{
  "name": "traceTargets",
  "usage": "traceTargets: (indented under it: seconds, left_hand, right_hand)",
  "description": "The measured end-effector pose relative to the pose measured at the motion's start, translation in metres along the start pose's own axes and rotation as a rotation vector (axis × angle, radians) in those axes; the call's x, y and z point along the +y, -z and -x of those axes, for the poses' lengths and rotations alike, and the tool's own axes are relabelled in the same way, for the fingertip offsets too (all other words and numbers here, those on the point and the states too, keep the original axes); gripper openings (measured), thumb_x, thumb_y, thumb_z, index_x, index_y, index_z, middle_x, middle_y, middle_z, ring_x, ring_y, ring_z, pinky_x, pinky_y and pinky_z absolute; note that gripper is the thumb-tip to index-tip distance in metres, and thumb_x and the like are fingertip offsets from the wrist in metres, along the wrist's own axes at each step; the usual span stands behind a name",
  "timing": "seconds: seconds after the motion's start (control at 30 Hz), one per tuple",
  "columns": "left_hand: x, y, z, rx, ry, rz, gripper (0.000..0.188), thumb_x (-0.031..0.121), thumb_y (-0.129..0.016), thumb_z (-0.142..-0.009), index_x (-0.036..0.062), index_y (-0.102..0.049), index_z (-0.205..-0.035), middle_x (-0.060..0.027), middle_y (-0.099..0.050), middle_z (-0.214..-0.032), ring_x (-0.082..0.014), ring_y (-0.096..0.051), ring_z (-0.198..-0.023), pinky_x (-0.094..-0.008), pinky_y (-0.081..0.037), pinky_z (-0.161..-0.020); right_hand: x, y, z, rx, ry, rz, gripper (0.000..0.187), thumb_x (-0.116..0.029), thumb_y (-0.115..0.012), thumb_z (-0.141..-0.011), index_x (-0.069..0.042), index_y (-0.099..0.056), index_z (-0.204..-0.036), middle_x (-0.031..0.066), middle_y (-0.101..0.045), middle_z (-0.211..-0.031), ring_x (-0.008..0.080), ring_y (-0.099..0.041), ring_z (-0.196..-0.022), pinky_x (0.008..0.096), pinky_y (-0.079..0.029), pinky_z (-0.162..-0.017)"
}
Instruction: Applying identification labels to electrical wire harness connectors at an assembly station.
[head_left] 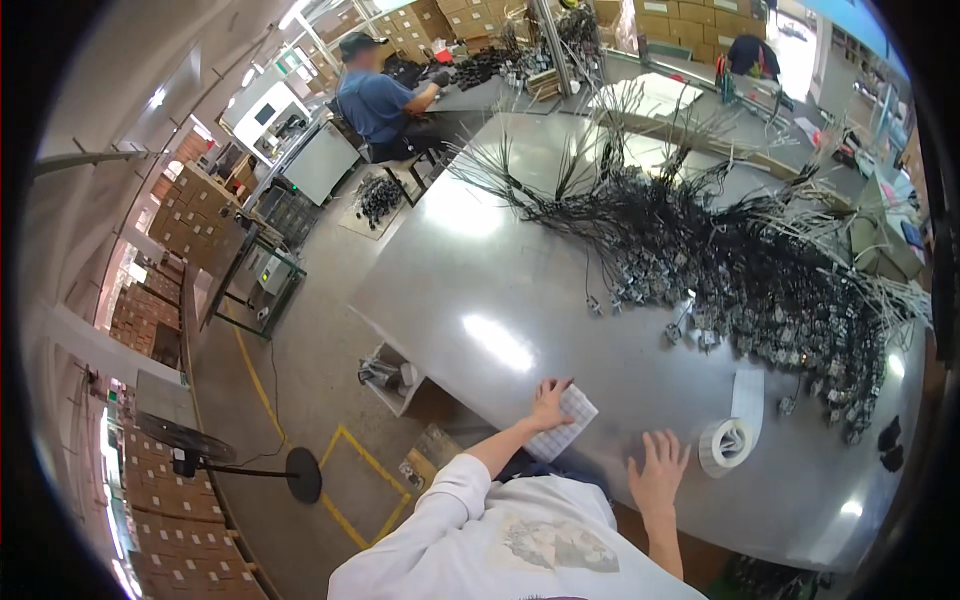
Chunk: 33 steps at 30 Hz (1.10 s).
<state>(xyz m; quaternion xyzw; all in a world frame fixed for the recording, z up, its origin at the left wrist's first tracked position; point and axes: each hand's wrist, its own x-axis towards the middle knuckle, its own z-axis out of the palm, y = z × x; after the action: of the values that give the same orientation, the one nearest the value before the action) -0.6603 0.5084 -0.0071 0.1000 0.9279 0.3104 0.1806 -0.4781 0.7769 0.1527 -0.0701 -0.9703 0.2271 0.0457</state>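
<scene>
Left hand [547,408]: I am seeing it bending over the white gridded sheet [575,424], apparently steadying it; whether gripping or only pressing, I cannot tell.
Right hand [658,472]: is spreading wide, holding nothing, near the sheet.
White roll [711,452]: is sitting just right of the right hand, probably for easy reach.
Cable pile [740,265]: is lying beyond both hands.

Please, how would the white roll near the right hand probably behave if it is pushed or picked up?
The white roll is round, so it may turn or roll when pushed. Its trailing strip runs out across the table, so lifting the roll would likely drag or unwind it. The strip looks thin, so probably bends easily.
</scene>
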Motion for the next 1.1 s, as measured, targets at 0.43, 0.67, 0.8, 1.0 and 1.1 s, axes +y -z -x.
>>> traceTargets:
  seconds: [0.43, 0.67, 0.8, 1.0, 1.1]
  left_hand:
    - [0.007, 0.007, 0.005, -0.065, -0.023, -0.088, 0.094, 0.029, -0.101, -0.059, 0.0229, -0.056, -0.142, -0.0181, -0.049, -0.142, -0.0436, -0.043, -0.137, -0.0562, -0.038, -0.117]
    - [0.005, -0.005, 0.013, -0.07, -0.067, -0.22, 0.089, 0.035, -0.101, -0.059, 0.0176, -0.057, -0.135, -0.0135, -0.055, -0.137, -0.0386, -0.046, -0.136, -0.0563, -0.04, -0.111]
    - [0.002, -0.014, 0.025, -0.112, -0.205, -0.286, 0.083, 0.035, -0.099, -0.06, 0.0155, -0.059, -0.131, -0.0104, -0.06, -0.132, -0.0366, -0.05, -0.133, -0.0553, -0.041, -0.108]
    - [-0.005, -0.017, 0.041, -0.134, -0.305, -0.285, 0.07, 0.037, -0.094, -0.068, 0.0135, -0.062, -0.126, -0.0109, -0.062, -0.13, -0.0359, -0.052, -0.132, -0.0556, -0.04, -0.109]
    - [-0.007, -0.007, 0.042, -0.2, -0.324, -0.27, 0.067, 0.037, -0.092, -0.07, 0.0134, -0.062, -0.126, -0.0108, -0.063, -0.131, -0.0356, -0.053, -0.133, -0.0556, -0.04, -0.11]
  right_hand:
    - [0.022, -0.045, 0.018, -0.195, 0.095, -0.011, 0.056, -0.025, -0.082, -0.084, -0.012, -0.068, -0.136, 0.0103, -0.063, -0.14, 0.0331, -0.05, -0.141, 0.0619, -0.037, -0.118]
    - [0.019, -0.087, 0.002, -0.454, 0.165, 0.062, 0.069, -0.036, -0.077, -0.092, -0.014, -0.054, -0.153, 0.0119, -0.065, -0.141, 0.0332, -0.056, -0.137, 0.0564, -0.043, -0.115]
    - [0.001, -0.115, -0.027, -0.416, 0.12, -0.075, 0.077, -0.042, -0.076, -0.092, -0.012, -0.049, -0.157, 0.0153, -0.066, -0.138, 0.0372, -0.061, -0.13, 0.0522, -0.05, -0.108]
    - [-0.012, -0.147, -0.059, -0.443, 0.09, -0.198, 0.077, -0.046, -0.078, -0.089, -0.009, -0.053, -0.153, 0.0181, -0.069, -0.133, 0.0395, -0.065, -0.123, 0.0494, -0.055, -0.102]
    - [-0.015, -0.162, -0.057, -0.422, 0.147, -0.301, 0.059, -0.042, -0.076, -0.09, -0.009, -0.067, -0.137, 0.0189, -0.072, -0.125, 0.039, -0.067, -0.118, 0.0502, -0.056, -0.097]
